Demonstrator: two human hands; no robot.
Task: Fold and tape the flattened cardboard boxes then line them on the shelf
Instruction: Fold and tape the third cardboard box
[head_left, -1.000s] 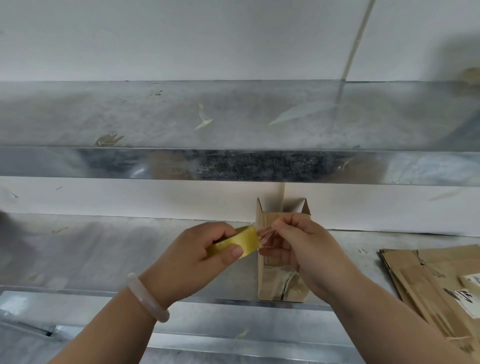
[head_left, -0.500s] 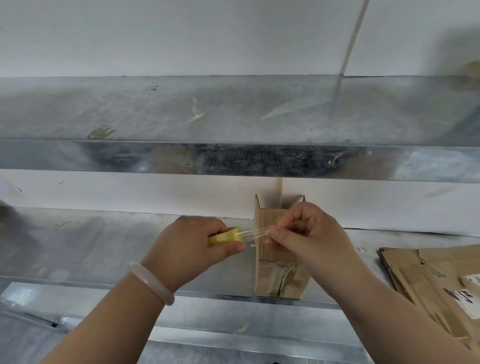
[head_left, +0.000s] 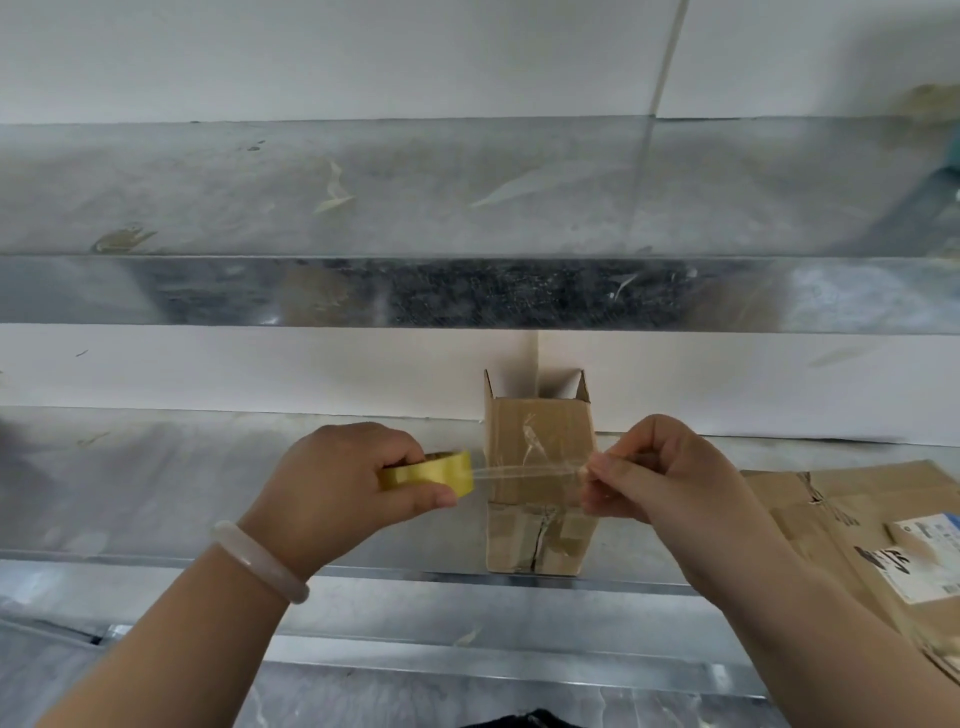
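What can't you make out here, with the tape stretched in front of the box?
All in the head view:
Tape roll: left hand grip covers most; tape left unclear.
Tape strip: its end hidden in the right hand pinch.
Folded box: far end faces away, inside hidden.
Flattened cardboard: cut off by right edge; count unknown.
Label: print too small.

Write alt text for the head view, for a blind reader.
The left hand grips a yellow tape roll while the right hand pinches its clear strip, stretched in front of a small cardboard box on a metal shelf. Flattened boxes lie to the right.
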